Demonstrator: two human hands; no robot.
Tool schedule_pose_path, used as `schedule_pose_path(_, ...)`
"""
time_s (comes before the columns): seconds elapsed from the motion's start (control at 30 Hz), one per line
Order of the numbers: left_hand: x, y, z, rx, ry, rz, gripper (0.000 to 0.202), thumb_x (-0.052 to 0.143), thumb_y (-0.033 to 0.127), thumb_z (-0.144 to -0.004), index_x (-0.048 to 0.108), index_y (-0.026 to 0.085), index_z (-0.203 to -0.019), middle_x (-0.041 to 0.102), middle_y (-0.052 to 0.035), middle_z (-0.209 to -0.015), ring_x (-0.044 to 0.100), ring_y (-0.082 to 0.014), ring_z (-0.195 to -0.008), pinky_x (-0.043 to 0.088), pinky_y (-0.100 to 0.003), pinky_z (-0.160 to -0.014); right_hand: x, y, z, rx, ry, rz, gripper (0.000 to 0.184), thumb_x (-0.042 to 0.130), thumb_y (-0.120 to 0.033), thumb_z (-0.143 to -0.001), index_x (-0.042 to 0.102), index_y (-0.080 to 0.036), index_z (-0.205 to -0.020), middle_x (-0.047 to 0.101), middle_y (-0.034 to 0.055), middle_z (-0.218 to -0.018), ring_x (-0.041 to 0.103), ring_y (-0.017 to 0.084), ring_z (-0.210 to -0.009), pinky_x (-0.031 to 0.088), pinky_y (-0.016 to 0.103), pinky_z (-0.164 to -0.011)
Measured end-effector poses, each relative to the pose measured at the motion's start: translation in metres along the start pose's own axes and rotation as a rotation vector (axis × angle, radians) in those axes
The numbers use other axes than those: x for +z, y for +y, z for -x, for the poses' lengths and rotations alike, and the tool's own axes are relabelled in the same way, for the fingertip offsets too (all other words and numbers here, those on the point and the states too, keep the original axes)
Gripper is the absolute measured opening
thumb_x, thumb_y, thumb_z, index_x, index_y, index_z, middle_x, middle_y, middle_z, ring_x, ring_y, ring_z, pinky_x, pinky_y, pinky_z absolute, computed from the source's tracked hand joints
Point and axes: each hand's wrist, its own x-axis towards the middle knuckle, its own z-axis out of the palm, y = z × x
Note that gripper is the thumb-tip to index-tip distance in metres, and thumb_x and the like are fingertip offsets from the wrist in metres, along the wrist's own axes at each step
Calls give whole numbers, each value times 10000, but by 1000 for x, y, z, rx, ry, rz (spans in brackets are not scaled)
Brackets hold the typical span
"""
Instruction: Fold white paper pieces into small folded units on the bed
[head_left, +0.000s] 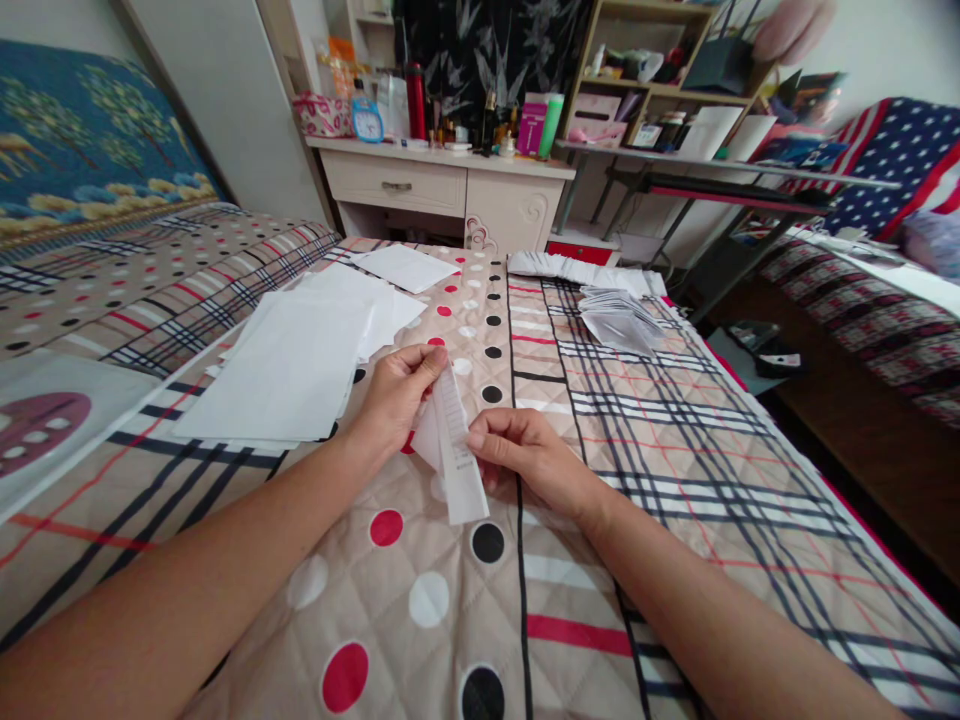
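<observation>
Both my hands hold one narrow folded white paper strip (457,450) above the quilted bedspread (570,560). My left hand (397,395) pinches its upper end with thumb and fingers closed. My right hand (525,455) pinches the strip's right edge near the middle. A loose stack of white paper sheets (300,350) lies just left of my left hand. A pile of small folded papers (619,318) sits farther off to the right on the bed.
A single white sheet (405,266) lies near the bed's far edge, with a long white folded piece (577,270) beside it. Beyond stand a cream dresser (442,190) crowded with bottles and a shelf unit (660,90). Another bed (862,300) stands at right.
</observation>
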Motion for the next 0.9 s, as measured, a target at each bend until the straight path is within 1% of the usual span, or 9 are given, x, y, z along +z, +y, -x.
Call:
schedule_pose_path(0.1,3,3,3,-12,-11,26,365,795,490,-647,615,176,-692,533,46,-587,416,-76,-505,323,-212,-475,0,0,-2,-17,80,63,267,698,-379,-755,578,-166,-647,534,-39,-524,444,69,-447,334,194,-454)
schedule_pose_path(0.17,4,6,5,-46,-49,49,364,784,483,-672,644,180,-816,598,32,-653,492,-90,-544,365,-210,-498,-2,0,-4,-73,220,110,261,675,-340,-757,557,-170,-598,501,-47,-478,401,63,-413,297,195,-424)
schedule_pose_path(0.27,5,8,8,-123,-167,4,497,811,437,-658,625,178,-1038,673,0,-745,569,-108,-582,397,-207,-512,-8,0,-7,-179,471,97,262,660,-321,-758,547,-173,-574,495,-44,-469,401,68,-414,296,201,-420)
schedule_pose_path(0.33,5,8,9,-157,-227,-37,564,839,387,-631,607,162,-1093,673,0,-697,568,-104,-548,396,-202,-506,-12,0,-9,-199,538,61,251,668,-330,-761,562,-172,-597,514,-35,-497,430,75,-434,326,204,-436)
schedule_pose_path(0.4,5,6,9,-183,-233,-34,607,847,365,-619,598,144,-1126,647,15,-621,559,-102,-516,402,-204,-509,-14,0,-9,-198,513,16,257,679,-362,-768,578,-172,-628,534,-28,-532,451,81,-454,362,209,-454)
schedule_pose_path(0.47,5,5,9,-220,-203,-2,660,855,366,-604,589,128,-1158,634,23,-595,560,-101,-512,416,-207,-523,-15,0,-9,-205,454,-20,281,689,-403,-776,587,-172,-652,552,-23,-560,462,81,-467,385,211,-469)
schedule_pose_path(0.6,5,4,9,-273,-185,30,720,875,382,-566,586,107,-1166,638,19,-607,555,-91,-515,429,-205,-536,-14,2,-10,-208,374,-62,317,686,-454,-798,596,-172,-682,560,-19,-578,474,82,-481,399,209,-477)
schedule_pose_path(0.77,6,3,9,-298,-230,22,721,868,406,-583,574,111,-1172,674,-8,-667,585,-97,-546,456,-214,-566,-14,4,-11,-206,334,-111,304,667,-447,-821,604,-176,-699,571,-15,-587,473,84,-478,390,205,-452)
schedule_pose_path(0.9,5,1,9,-292,-246,20,709,866,411,-587,573,111,-1158,679,-11,-677,593,-102,-549,472,-220,-573,-14,4,-11,-193,325,-121,295,662,-443,-814,611,-177,-700,584,-8,-585,477,91,-470,392,209,-441)
